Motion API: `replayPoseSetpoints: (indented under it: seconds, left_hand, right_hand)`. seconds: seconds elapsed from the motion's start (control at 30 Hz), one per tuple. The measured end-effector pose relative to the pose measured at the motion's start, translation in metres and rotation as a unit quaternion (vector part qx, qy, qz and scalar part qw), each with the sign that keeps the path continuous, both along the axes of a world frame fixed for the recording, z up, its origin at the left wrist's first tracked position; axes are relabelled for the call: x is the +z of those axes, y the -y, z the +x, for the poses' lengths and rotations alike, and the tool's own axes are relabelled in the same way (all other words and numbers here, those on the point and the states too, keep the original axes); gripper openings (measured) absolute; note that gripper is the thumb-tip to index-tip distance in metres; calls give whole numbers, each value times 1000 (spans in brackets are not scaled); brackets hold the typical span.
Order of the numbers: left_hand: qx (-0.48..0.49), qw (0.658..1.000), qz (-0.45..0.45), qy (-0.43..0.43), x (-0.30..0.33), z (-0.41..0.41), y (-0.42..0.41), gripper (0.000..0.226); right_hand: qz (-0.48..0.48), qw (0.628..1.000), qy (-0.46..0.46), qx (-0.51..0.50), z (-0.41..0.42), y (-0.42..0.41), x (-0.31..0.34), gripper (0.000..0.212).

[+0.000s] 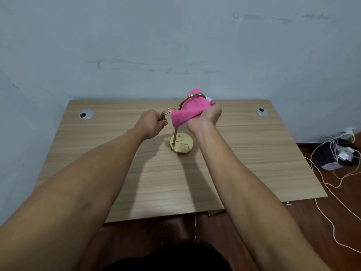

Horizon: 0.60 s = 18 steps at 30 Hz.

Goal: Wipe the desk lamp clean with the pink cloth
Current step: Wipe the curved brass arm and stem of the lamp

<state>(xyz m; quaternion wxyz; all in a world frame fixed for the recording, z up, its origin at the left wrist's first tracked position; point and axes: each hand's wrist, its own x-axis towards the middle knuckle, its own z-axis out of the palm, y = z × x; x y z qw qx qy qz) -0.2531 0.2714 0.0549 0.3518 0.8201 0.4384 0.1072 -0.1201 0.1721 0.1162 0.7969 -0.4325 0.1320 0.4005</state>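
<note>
— Where is the lamp (181,142) now, from the hands?

— I see its round base on the desk (254,153), near the centre. The stem rises from the base toward 12 o'clock and bends into an arch, and this arch is the long line I must follow. My right hand (208,117) is just at 3 o'clock of the arch, the nearer one to it.

— And the cloth (187,111)?

— The right hand grips it, fingers curled round the bunched end. The cloth is draped over the arch, touching it.

— The left hand (151,122)?

— At 9 o'clock of the stem, its fingers closed on the lamp head to steady it. I judge the next stroke goes along the arch, down toward the base.
</note>
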Motion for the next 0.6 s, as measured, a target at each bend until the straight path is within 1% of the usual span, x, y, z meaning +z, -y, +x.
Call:
replayPoseSetpoints:
  seconds: [0.03,0.07,0.1,0.17,0.2,0.23,0.3,0.37,0.4,0.43,0.47,0.5,0.53,0.57,0.6]
  left_hand:
    - [-1,1000,1,0,1,0,0,28]
    - [-1,1000,1,-2,1,0,0,29]
    - [-1,1000,2,-4,2,0,0,29]
    - [-1,1000,0,-5,0,1,-1,29]
    - [0,1000,-1,-1,0,1,-1,29]
    - [2,1000,-3,3,-1,0,-2,29]
    - [2,1000,-9,9,-3,-1,-4,29]
    - [0,1000,-9,11,-3,-1,-4,29]
    - [-1,1000,-8,10,-3,-1,-5,29]
    - [-2,1000,-8,9,-4,-1,-5,29]
    - [-3,1000,-7,10,-4,-2,-6,29]
    - [-5,1000,-7,10,-4,-2,-6,29]
    - [-7,1000,-7,11,-3,-1,-5,29]
    - [-8,1000,-7,11,-3,-1,-5,29]
    - [-9,1000,-5,11,-3,-1,-5,29]
  right_hand:
    - [14,1000,-24,-3,2,-4,7,36]
    - [9,1000,-24,-3,1,-6,12,34]
    - [4,1000,-6,3,-5,-6,16,29]
    - [-30,996,81,29,-19,-4,15,20]
    - [-50,985,153,58,-24,-2,10,21]
    - [-74,963,243,90,-31,1,2,23]
    - [-112,887,419,159,-37,8,-20,21]
    - [-142,807,529,222,-32,11,-46,28]
    - [-149,771,568,245,-27,11,-57,40]
    - [-155,738,601,263,-24,13,-63,51]
    - [-168,711,626,273,-21,15,-66,57]
    - [-185,685,646,281,-18,17,-68,58]
    - [-203,668,654,293,-14,19,-69,56]
    - [-222,661,646,311,-10,20,-72,51]
    - [-237,668,624,329,-9,19,-73,44]
